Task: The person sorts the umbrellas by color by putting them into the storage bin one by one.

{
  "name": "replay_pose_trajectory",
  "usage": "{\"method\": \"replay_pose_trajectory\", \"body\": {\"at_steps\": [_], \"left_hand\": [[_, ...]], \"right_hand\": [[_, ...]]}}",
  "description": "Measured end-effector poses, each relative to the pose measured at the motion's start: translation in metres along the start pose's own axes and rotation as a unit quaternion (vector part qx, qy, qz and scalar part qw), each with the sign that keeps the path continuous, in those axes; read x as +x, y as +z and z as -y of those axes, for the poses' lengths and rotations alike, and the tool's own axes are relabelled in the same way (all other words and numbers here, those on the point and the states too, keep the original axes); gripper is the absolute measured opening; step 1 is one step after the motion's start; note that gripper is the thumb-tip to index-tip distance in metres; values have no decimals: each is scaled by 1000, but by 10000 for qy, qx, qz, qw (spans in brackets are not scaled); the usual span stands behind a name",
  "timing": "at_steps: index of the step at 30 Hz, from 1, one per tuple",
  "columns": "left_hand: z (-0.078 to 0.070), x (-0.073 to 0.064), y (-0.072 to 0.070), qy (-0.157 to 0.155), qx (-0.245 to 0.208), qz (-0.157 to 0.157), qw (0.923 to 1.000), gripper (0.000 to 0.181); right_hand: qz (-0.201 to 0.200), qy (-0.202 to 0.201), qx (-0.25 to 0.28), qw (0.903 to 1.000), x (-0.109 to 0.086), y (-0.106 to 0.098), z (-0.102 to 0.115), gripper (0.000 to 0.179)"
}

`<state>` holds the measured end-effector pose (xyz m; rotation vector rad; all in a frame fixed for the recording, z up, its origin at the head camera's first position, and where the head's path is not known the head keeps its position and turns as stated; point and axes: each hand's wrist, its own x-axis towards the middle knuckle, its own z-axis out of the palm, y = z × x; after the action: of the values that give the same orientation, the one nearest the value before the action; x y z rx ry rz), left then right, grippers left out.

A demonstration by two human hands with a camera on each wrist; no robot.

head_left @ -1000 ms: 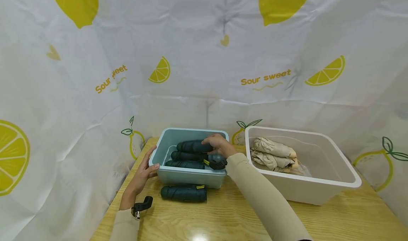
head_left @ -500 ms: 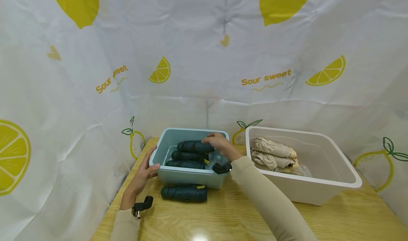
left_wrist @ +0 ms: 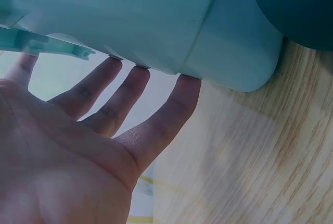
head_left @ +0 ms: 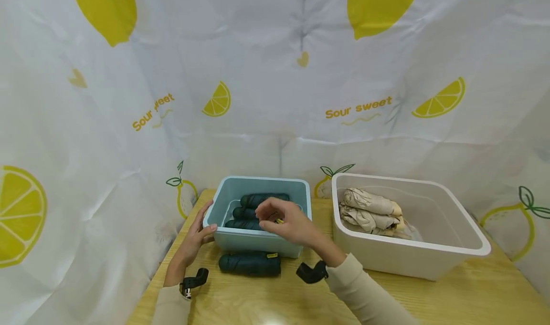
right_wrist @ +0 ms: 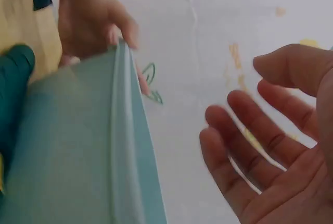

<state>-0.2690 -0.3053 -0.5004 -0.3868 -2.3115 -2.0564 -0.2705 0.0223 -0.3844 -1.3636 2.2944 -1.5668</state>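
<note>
A light blue plastic bin (head_left: 253, 241) stands on the table with several dark green folded umbrellas (head_left: 258, 200) lying inside. My left hand (head_left: 195, 239) holds its left front corner, thumb at the front rim and fingers against the outer side wall, as the left wrist view also shows. My right hand (head_left: 290, 222) hovers over the bin's front rim, fingers loosely curved and holding nothing; it hides part of the umbrellas. In the right wrist view its palm and fingers (right_wrist: 223, 166) face the bin without touching it. Another dark green folded umbrella (head_left: 249, 264) with a yellow tag lies before the bin.
To the right stands a larger off-white bin (head_left: 412, 258) with several beige folded umbrellas (head_left: 371, 203) at its left end. Both bins sit on a wooden table (head_left: 240, 296). A white curtain (head_left: 266, 115) with lemon prints hangs behind and at the sides.
My right hand has let go of the rearmost dark green umbrella, which stays in the bin, and has drawn back towards me over the front rim. The left hand keeps its place.
</note>
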Motion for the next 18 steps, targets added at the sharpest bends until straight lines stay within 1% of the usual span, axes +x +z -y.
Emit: {"method": "replay_pose_trajectory", "body": {"at_steps": [1, 3, 4, 6, 8, 11, 14, 16, 18], "left_hand": [[0, 0, 0, -9, 3, -1, 10000, 73], [1, -1, 0, 7, -8, 4, 10000, 73], [2, -1, 0, 15, -15, 1, 10000, 73], [3, -1, 1, 52, -42, 9, 10000, 73], [3, 0, 2, 84, -43, 2, 10000, 73], [4, 0, 2, 110, -27, 14, 9999, 73], [3, 0, 2, 111, -21, 21, 9999, 73], [3, -1, 2, 109, -21, 5, 9999, 73], [2, -2, 2, 95, 8, -20, 10000, 73]], "right_hand": [[13, -286, -7, 9996, -8, 6, 1, 21], [86, -588, 154, 9981, -23, 18, 3, 18], [128, -717, 253, 9970, -32, 24, 2, 17], [233, -779, 405, 9959, -48, 35, -3, 17], [263, -604, 457, 9968, -63, 44, -9, 17], [153, -332, 209, 9991, -82, 57, -21, 19], [102, -187, -403, 9990, -93, 65, -32, 26], [156, -116, -852, 9962, -97, 69, -37, 30], [309, 19, -1249, 9917, -100, 71, -41, 32]]}}
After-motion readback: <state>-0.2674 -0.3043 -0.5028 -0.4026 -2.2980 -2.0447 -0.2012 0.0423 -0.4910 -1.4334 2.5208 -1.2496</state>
